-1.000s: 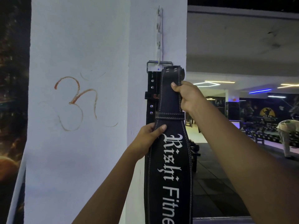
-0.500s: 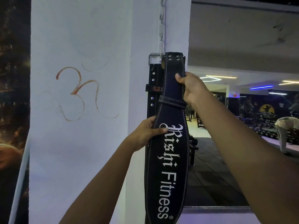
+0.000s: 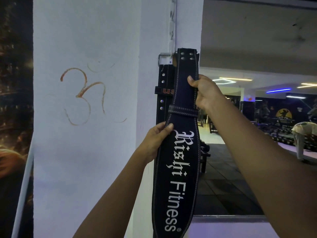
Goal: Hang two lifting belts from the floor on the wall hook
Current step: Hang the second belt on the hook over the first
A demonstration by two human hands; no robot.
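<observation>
We held the front belt upright beside the hanging belt. Our left hand pinched its edge; our right hand gripped it below the wall hook.

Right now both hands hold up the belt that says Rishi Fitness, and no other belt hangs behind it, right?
Not quite. The head view shows a second black belt behind the Rishi Fitness belt. The left hand and right hand do hold it.

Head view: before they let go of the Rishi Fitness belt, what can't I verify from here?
- Wall hook: mostly hidden by the Rishi Fitness belt's top end; whether it has caught is unclear.
- That belt's buckle: behind its strap.
- Hung belt: largely covered by the front belt.
- Both belts' lower ends: cut off by the bottom edge.
</observation>
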